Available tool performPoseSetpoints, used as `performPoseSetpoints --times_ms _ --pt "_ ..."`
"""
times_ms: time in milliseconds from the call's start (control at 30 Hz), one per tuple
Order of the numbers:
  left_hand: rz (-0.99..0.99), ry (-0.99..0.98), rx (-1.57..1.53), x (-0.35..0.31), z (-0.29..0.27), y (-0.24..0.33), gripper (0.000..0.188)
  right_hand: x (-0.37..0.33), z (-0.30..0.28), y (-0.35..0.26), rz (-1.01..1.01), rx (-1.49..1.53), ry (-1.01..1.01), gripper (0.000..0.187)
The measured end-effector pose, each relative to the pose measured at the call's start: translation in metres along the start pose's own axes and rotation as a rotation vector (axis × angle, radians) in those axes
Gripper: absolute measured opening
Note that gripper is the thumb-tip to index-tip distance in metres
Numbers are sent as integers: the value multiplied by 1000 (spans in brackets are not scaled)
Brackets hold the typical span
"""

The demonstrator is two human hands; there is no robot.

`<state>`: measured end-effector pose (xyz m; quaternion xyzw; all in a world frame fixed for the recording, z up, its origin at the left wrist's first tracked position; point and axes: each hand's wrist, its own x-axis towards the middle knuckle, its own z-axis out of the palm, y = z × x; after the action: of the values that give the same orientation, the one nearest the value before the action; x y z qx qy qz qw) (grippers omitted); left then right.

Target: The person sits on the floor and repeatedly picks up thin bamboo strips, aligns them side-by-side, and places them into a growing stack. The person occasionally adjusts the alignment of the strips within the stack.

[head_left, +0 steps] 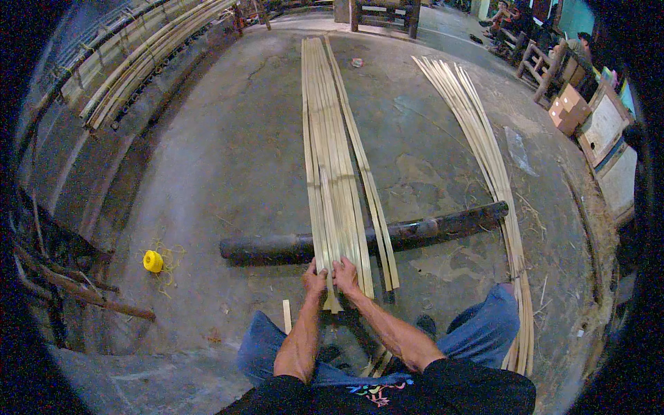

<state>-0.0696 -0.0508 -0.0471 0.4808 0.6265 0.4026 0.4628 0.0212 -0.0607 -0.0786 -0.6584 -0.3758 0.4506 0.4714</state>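
Observation:
A row of long, pale bamboo strips point(330, 142) runs away from me, laid side by side across a dark round pole point(449, 223) on the floor. At the near ends of the strips, my left hand point(315, 280) is closed on the row's left part. Close beside it, my right hand point(346, 275) is closed on strips too, thumb on top. My fingers' undersides are hidden, so how many strips each hand grips is unclear. Just right of the row, a few separate strips point(366, 173) also lie over the pole.
Another bundle of bamboo strips point(484, 145) stretches along my right side, past my knee. A yellow roll of twine point(153, 261) lies on the floor at left. Poles point(149, 59) rest on a rack at far left. A cardboard box point(570, 109) and seated people are at far right.

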Motion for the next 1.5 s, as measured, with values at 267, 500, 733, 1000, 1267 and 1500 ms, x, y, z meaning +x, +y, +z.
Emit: performPoseSetpoints --times_ms 267,500,733,1000,1267,1500 --pt "-118 9 -120 22 -1 8 50 9 -5 -45 -189 -311 104 38" --pt "-11 -15 17 17 1 -9 50 -6 -13 -68 -236 -411 182 33" --pt "3 -129 -181 13 0 -16 47 7 -56 -81 -324 -106 311 29" --pt "7 -41 165 15 1 13 53 39 -129 -41 -251 -414 238 27" --pt "665 -138 804 -19 47 41 59 21 -121 -2 -173 -279 227 36" --pt "694 -411 957 -42 67 40 58 -18 -134 -50 -81 -346 175 42"
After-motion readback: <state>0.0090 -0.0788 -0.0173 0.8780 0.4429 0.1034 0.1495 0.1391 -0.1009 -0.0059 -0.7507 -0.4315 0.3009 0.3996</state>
